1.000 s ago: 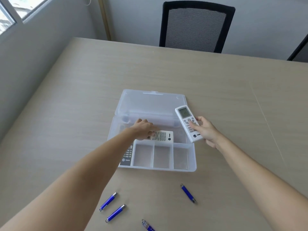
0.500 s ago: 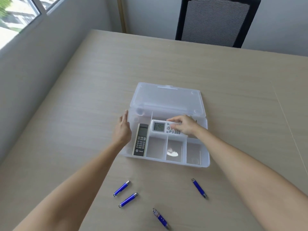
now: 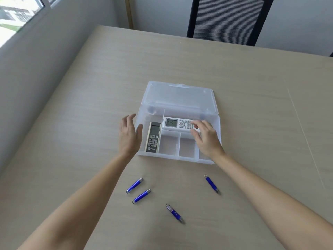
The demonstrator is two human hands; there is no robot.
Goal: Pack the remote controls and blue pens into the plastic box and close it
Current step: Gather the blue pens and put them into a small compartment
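Note:
The clear plastic box [image 3: 173, 156] lies open on the table, its lid [image 3: 180, 94] folded back flat. A grey remote [image 3: 153, 137] lies lengthwise in the left compartment. A white remote [image 3: 177, 123] lies crosswise in the back compartment. My right hand [image 3: 206, 139] reaches over the box, thumb and fingertips closed on the white remote's right end. My left hand [image 3: 128, 136] hovers open just left of the box, holding nothing. Several blue pens lie on the table in front of the box: two at the left [image 3: 134, 185] [image 3: 141, 196], one in the middle [image 3: 174, 213], one at the right [image 3: 211, 183].
The box's three small front compartments hold nothing. A black mesh chair [image 3: 228, 20] stands at the table's far edge. A wall with a window [image 3: 16, 13] runs along the left side of the table [image 3: 252, 123].
My right hand carried the white remote from beside the box and laid it in the back compartment. My left hand left the grey remote and moved out to the box's left side.

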